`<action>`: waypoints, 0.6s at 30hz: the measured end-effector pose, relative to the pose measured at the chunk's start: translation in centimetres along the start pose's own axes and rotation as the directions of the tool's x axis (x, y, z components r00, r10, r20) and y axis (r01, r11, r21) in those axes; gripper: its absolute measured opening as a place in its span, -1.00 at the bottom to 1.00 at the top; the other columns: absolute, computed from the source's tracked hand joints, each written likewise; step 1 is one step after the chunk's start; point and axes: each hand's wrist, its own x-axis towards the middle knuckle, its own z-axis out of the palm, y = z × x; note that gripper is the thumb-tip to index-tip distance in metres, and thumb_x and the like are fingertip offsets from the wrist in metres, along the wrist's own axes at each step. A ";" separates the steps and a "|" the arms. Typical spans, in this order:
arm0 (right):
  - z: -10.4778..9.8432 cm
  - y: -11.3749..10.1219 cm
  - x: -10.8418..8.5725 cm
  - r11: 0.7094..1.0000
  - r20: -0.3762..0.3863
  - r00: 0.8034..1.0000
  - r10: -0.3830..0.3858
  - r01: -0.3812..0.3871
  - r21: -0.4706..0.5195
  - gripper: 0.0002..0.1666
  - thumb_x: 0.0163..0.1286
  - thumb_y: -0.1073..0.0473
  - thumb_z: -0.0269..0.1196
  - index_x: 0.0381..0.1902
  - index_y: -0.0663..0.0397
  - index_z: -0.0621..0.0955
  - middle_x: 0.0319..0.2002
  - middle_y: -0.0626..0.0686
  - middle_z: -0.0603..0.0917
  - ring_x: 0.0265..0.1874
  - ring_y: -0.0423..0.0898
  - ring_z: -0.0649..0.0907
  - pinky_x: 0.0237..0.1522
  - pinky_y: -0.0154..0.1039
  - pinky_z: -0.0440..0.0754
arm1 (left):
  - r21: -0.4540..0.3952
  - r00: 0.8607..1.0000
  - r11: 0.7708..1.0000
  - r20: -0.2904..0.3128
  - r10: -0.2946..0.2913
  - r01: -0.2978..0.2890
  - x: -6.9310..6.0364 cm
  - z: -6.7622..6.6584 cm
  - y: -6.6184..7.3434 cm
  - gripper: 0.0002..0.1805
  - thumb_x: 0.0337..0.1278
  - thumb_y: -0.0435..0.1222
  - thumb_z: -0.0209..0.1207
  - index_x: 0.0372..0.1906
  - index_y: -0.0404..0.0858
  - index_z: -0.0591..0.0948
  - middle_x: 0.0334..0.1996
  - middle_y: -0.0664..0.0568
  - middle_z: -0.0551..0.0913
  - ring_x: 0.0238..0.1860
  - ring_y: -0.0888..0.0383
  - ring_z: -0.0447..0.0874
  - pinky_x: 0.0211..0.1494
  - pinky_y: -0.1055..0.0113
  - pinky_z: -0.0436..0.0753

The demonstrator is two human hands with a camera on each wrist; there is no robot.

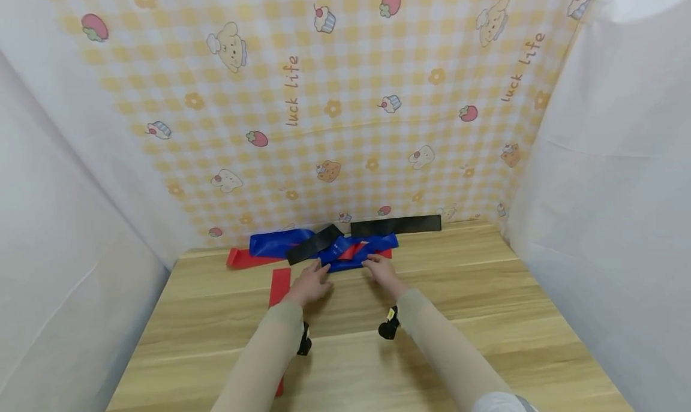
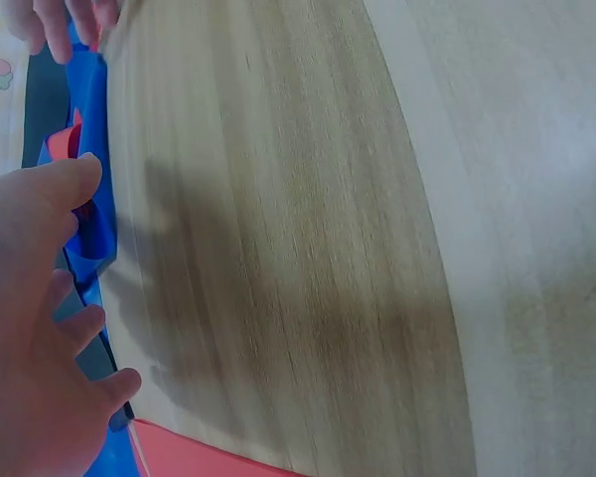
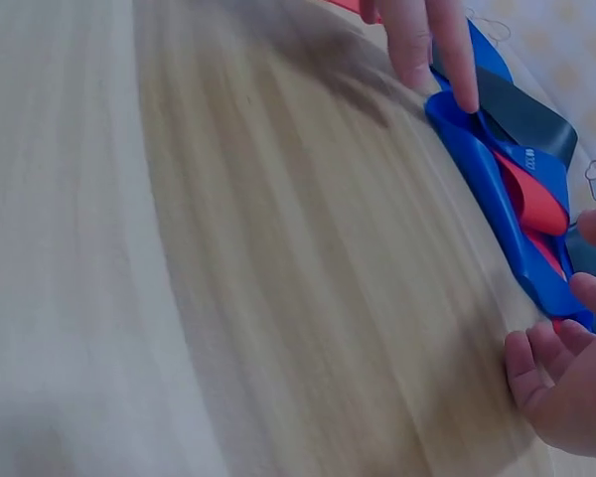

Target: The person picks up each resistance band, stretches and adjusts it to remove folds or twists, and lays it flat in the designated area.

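Note:
A tangled blue resistance band (image 1: 387, 241) lies at the back of the wooden table, with a red band (image 3: 532, 204) woven through it. My left hand (image 1: 310, 284) is at the tangle's left front edge. In the left wrist view its fingers are spread and the thumb reaches over the blue band (image 2: 96, 189). At the right front edge is my right hand (image 1: 382, 275), its fingers slightly bent and the thumb apart from them. Neither hand visibly grips the band; exact fingertip contact is hard to make out.
A black band (image 1: 315, 244) slants beside the tangle, over another blue band (image 1: 270, 244) and a red band (image 1: 243, 259). A second black band (image 1: 396, 226) lies along the patterned backdrop. One long red strip (image 1: 279, 286) runs under my left forearm. White cloth walls (image 1: 604, 160) flank the table.

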 end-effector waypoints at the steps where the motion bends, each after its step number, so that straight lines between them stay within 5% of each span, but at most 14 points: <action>1: -0.1 -0.1 0.0 1.000 0.003 1.000 0.004 -0.004 -0.008 -0.46 0.40 0.12 0.18 0.26 0.27 0.48 0.23 0.24 0.50 -0.25 -0.04 0.48 -0.40 -0.32 0.43 | 0.012 1.000 1.000 0.004 -0.002 0.002 0.0 0.0 0.0 -0.36 0.34 -0.08 0.11 0.45 -0.16 0.29 0.50 -0.17 0.05 0.45 -0.21 0.03 0.37 -0.20 0.17; 9: -0.5 -0.3 0.6 1.000 0.057 0.998 0.021 -0.020 -0.017 -0.42 0.42 0.09 0.17 0.29 0.29 0.44 0.31 0.25 0.42 0.19 0.07 0.43 0.11 -0.08 0.47 | 0.055 0.999 0.998 0.033 -0.035 0.033 0.5 0.4 -0.4 -0.31 0.33 -0.03 0.10 0.46 -0.21 0.26 0.51 -0.13 0.02 0.46 -0.21 0.01 0.37 -0.21 0.16; 18: -2.0 -0.5 1.4 0.993 0.159 0.985 0.063 -0.079 0.093 -0.31 0.47 0.02 0.11 0.41 0.29 0.28 0.35 0.26 0.36 0.09 0.10 0.47 -0.20 -0.23 0.50 | -0.009 1.000 1.000 0.015 -0.012 0.012 1.3 -0.1 -0.1 -0.26 0.38 -0.06 0.05 0.46 -0.41 0.14 0.50 -0.18 0.02 0.45 -0.24 0.01 0.42 -0.12 0.11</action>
